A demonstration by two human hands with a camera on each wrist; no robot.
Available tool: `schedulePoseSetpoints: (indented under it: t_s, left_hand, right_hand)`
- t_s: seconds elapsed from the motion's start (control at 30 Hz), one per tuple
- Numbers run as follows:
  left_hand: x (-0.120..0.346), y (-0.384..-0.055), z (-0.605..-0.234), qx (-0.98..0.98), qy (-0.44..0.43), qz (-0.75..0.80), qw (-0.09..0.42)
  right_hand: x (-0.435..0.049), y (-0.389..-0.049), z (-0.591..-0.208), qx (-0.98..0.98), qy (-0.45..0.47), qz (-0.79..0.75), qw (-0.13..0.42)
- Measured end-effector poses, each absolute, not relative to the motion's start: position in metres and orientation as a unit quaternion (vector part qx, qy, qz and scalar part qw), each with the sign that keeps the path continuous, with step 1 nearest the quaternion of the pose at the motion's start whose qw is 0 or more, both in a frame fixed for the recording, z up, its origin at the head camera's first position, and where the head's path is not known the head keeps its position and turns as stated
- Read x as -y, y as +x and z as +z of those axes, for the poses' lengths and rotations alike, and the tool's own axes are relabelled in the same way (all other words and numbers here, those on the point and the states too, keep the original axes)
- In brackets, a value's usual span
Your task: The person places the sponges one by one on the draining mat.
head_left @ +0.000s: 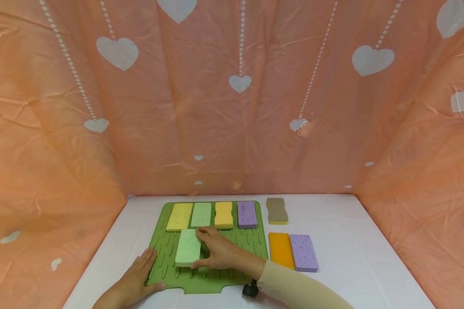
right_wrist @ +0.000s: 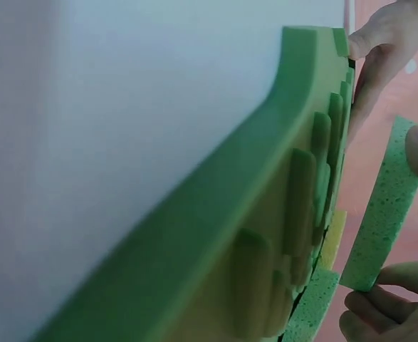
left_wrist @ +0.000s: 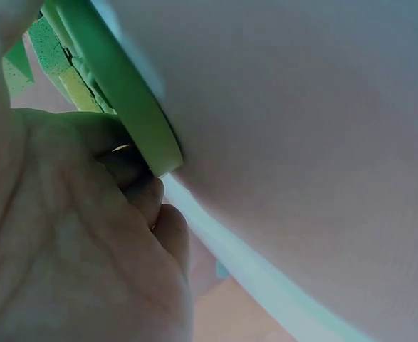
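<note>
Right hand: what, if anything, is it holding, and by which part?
The right hand grips a light green sponge by its near and far short ends.

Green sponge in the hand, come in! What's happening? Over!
Right hand gripping green sponge, lifted above green mat. Left hand resting at mat's left edge. In the way: nothing seen.

A white table [head_left: 355,240] bears a green mat [head_left: 163,254], a grey-topped sponge [head_left: 276,209], an orange sponge [head_left: 280,248] and a purple sponge [head_left: 303,252].
</note>
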State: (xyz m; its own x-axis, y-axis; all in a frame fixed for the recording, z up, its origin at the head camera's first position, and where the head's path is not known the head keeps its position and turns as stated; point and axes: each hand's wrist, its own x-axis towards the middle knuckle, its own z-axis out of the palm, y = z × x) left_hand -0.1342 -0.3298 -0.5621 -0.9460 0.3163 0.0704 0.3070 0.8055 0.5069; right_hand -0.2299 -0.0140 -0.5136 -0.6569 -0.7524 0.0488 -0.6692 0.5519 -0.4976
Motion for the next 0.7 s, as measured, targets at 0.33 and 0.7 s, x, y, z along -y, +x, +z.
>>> schedulePoseSetpoints:
  t_s: [0.33, 0.7]
  left_hand:
    - [0.327, -0.134, -0.555, -0.958, 0.154, 0.242, 0.017]
    - [0.335, -0.138, -0.578, -0.951, 0.185, 0.240, -0.061]
  right_hand:
    - [0.024, -0.231, -0.522, -0.871, -0.415, -0.247, 0.088]
    - [0.036, -0.231, -0.527, -0.869, -0.411, -0.254, 0.104]
